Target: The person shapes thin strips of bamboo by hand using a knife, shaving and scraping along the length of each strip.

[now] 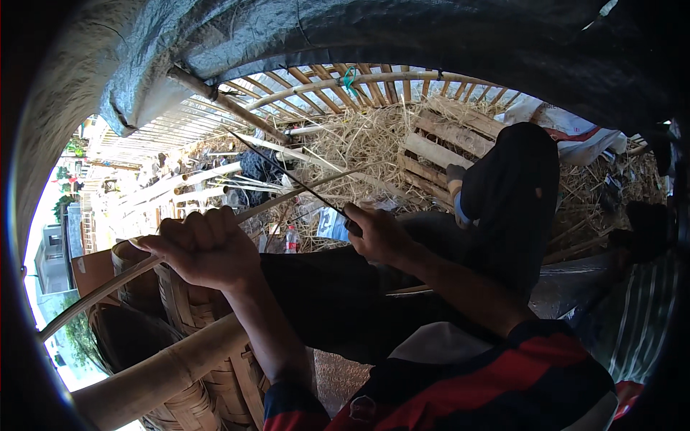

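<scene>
My left hand [207, 248] is closed around a long, thin bamboo strip [108, 286]. The strip slants from the lower left up past the middle of the view, narrowing toward its far end. In my right hand [382, 235] is the dark handle of a knife, the fingers wrapped round it. Its long, slim blade [277, 165] points up and left. Blade and strip cross a little beyond my hands; I cannot tell whether they touch there.
A thick bamboo pole [162, 370] runs at lower left beside woven bamboo baskets [190, 302]. Straw [359, 140] and a slatted wooden panel [438, 154] lie on the ground ahead. A plastic bottle [291, 239] stands near my leg. Dark sheeting [402, 32] hangs overhead; a bamboo fence [316, 90] stands behind.
</scene>
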`<state>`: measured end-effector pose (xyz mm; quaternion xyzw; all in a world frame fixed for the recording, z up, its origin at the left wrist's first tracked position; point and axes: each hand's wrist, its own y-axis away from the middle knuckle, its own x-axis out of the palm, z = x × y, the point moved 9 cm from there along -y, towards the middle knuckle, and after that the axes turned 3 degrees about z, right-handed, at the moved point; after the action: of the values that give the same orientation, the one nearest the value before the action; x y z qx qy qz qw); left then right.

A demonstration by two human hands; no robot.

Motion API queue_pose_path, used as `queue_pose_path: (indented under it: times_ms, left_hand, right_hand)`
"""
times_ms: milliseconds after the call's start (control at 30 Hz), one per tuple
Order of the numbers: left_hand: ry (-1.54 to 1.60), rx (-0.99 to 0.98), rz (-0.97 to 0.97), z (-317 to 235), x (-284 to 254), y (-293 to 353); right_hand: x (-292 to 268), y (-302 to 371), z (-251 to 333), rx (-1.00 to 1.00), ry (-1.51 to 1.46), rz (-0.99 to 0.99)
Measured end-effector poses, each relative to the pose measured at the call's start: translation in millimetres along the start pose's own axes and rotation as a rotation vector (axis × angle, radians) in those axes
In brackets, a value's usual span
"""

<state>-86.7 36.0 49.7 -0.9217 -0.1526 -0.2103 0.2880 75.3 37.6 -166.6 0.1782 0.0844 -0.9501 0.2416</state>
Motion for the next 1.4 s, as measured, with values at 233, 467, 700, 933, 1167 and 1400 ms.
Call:
queue_pose_path:
  times_ms: [233,467,700,933,1167,1400]
  left_hand:
    - [-0.1,0.101,0.05,-96,24,-20]
    - [-0.187,0.098,0.09,-89,14,-35]
    - [-0.084,0.002,0.076,-76,-3,-18]
    - [-0.104,0.027,0.113,-98,-6,-21]
    - [-0.156,0.035,0.01,-110,-9,-20]
    - [-0.012,-0.076,0.217,-99,8,-28]
  right_hand:
    - [14,13,-126,0.207,0.235,-0.044]
    - [11,9,-111,0.278,0.136,-0.033]
    - [14,-6,0,-0.08,-0.146,0.134]
    - [21,20,-124,0.27,0.087,-0.019]
    - [14,1,-51,0.033,-0.158,0.036]
    - [20,39,-205,0.315,0.369,-0.117]
